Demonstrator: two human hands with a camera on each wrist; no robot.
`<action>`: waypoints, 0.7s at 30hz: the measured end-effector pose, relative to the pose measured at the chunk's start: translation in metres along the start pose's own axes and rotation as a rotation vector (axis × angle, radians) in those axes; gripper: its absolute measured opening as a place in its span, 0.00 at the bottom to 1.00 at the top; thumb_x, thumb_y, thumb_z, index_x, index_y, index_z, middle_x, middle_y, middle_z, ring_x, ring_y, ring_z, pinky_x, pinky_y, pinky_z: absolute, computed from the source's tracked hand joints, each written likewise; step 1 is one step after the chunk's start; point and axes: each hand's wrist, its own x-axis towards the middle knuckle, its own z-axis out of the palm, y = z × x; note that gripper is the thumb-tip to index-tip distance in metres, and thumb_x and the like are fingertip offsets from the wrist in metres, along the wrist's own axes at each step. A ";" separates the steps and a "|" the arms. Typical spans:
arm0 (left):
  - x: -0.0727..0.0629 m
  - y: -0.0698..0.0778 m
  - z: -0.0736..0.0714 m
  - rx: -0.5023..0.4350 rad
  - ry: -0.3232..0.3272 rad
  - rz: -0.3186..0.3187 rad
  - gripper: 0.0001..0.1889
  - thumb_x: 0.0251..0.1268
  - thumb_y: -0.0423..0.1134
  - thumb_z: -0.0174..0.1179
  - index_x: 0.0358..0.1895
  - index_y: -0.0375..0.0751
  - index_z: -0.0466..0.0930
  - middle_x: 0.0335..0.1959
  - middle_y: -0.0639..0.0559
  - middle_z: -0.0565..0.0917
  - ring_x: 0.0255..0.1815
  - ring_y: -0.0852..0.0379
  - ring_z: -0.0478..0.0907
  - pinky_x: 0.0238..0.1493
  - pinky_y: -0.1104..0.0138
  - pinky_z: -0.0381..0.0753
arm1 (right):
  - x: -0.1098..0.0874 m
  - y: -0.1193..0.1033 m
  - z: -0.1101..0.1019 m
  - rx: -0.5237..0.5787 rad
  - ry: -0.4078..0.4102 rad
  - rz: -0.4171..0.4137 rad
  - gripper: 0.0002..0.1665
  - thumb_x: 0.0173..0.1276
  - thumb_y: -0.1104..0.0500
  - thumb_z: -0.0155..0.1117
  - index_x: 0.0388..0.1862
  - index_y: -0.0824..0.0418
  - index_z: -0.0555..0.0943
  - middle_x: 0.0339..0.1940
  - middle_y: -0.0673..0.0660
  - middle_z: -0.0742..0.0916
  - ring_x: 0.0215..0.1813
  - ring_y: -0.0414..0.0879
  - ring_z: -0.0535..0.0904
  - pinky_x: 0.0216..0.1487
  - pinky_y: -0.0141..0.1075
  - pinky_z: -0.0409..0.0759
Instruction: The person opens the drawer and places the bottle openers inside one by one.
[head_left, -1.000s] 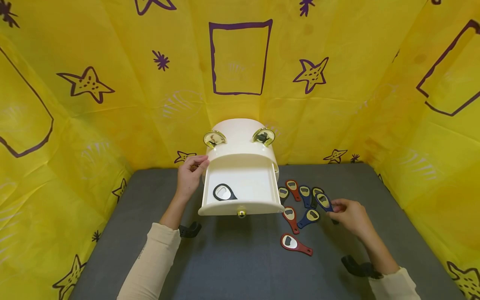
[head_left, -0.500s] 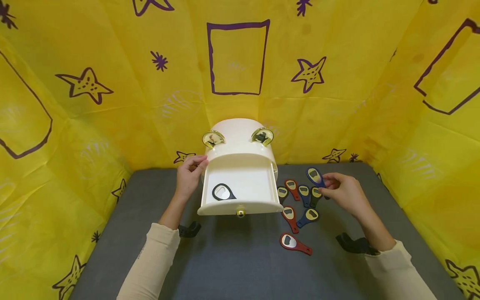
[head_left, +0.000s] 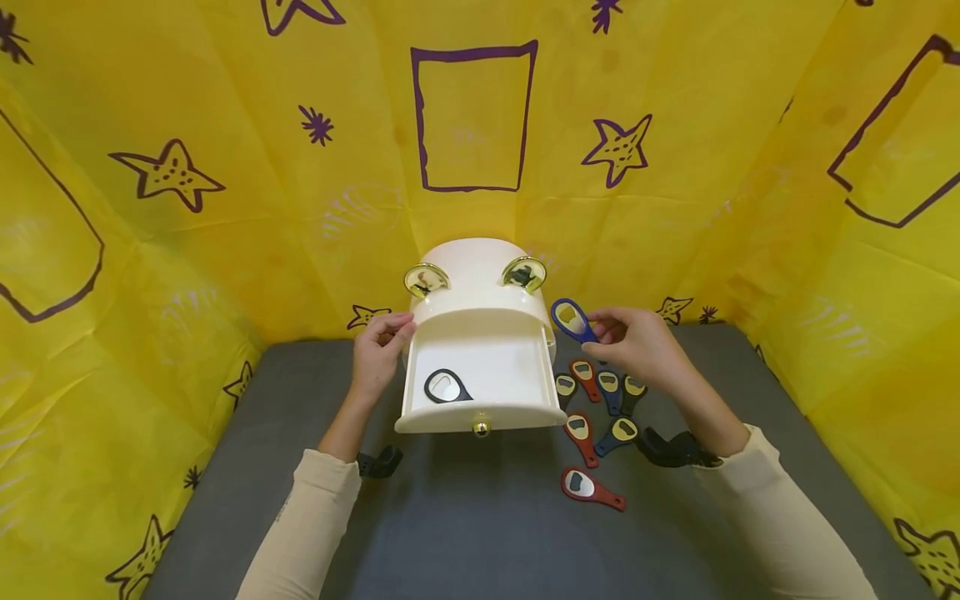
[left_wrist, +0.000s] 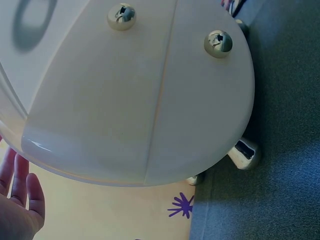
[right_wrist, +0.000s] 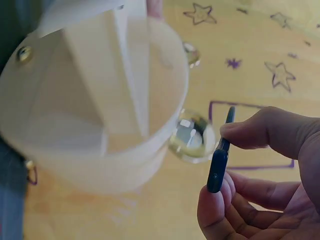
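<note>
My right hand pinches a blue bottle opener between thumb and fingers, up beside the right side of a cream box with gold-rimmed round eyes. In the right wrist view this opener is seen edge-on. The box's drawer is pulled out, and a black-rimmed bottle opener lies in its front left part. My left hand touches the left side of the box, and its fingers look loosely extended in the left wrist view.
Several bottle openers lie on the grey table right of the drawer, among them a red one nearest the front and a blue one. Yellow cloth walls with purple drawings stand around the table.
My right hand has lifted the blue bottle opener from above the other openers, moving it left and up to the box's side. The left hand has stayed in place.
</note>
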 end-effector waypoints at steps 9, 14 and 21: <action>0.000 -0.001 -0.001 -0.007 0.006 -0.001 0.12 0.61 0.27 0.64 0.44 0.19 0.81 0.45 0.39 0.82 0.39 0.73 0.74 0.37 0.80 0.74 | 0.025 -0.036 0.026 0.026 -0.124 -0.110 0.20 0.56 0.65 0.72 0.48 0.70 0.82 0.33 0.59 0.84 0.35 0.47 0.79 0.37 0.30 0.78; 0.000 -0.002 -0.001 -0.010 0.002 0.007 0.12 0.61 0.27 0.64 0.44 0.19 0.81 0.46 0.37 0.82 0.38 0.73 0.74 0.37 0.81 0.74 | 0.034 -0.048 0.047 -0.011 -0.195 -0.173 0.20 0.55 0.64 0.72 0.47 0.69 0.83 0.31 0.57 0.85 0.34 0.44 0.79 0.37 0.30 0.77; 0.000 -0.002 -0.001 -0.012 -0.001 0.013 0.12 0.61 0.27 0.64 0.44 0.19 0.81 0.46 0.36 0.82 0.38 0.73 0.74 0.37 0.81 0.73 | 0.043 -0.055 0.077 -0.118 -0.259 -0.223 0.16 0.54 0.63 0.72 0.42 0.68 0.84 0.27 0.55 0.86 0.32 0.43 0.78 0.37 0.30 0.75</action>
